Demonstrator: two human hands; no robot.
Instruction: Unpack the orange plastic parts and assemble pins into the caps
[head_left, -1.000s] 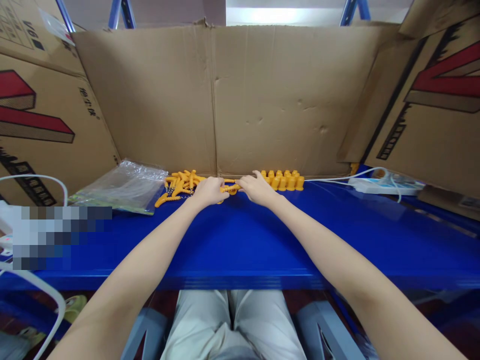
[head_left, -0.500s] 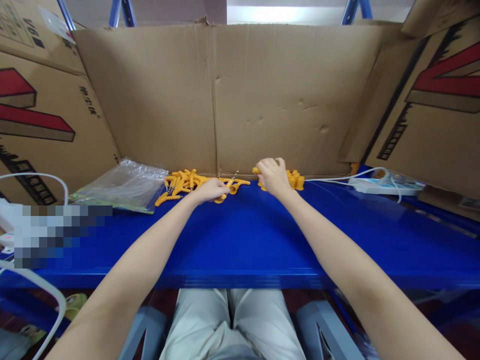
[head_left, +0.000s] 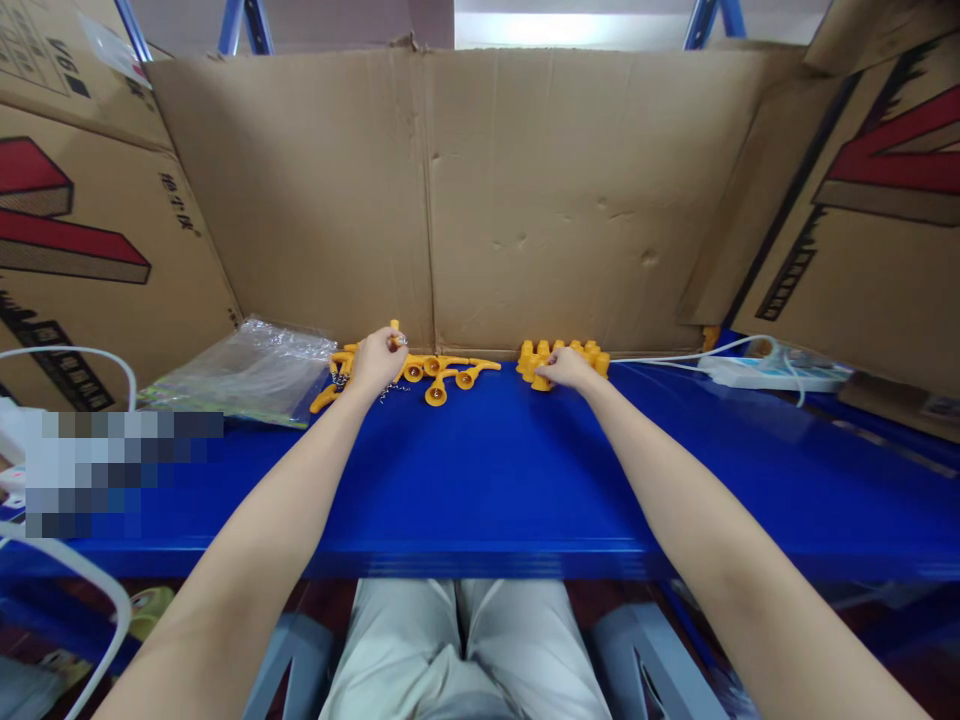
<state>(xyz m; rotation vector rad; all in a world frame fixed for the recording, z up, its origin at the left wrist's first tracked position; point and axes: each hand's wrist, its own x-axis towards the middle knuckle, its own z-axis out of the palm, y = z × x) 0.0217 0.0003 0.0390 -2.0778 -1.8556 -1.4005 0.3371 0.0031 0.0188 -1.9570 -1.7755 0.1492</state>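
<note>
My left hand (head_left: 375, 362) is closed round a ribbed orange plastic stick, lifted out of the pile of orange sticks (head_left: 341, 368) at the back of the blue table (head_left: 480, 480); a thin chain dangles under the hand. My right hand (head_left: 564, 368) pinches a small orange cap at the front of the cluster of upright orange caps (head_left: 581, 352). Between the hands lie three assembled orange pieces with round ends (head_left: 442, 375).
A clear plastic bag (head_left: 244, 372) lies left of the stick pile. Cardboard walls (head_left: 525, 190) enclose the table at the back and both sides. A white power strip with cables (head_left: 757, 372) rests at the right. My knees show below the table's front edge.
The left hand set down the assembled piece and moved left to lift a stick from the pile. The right hand came down from the cap cluster's top to its front edge.
</note>
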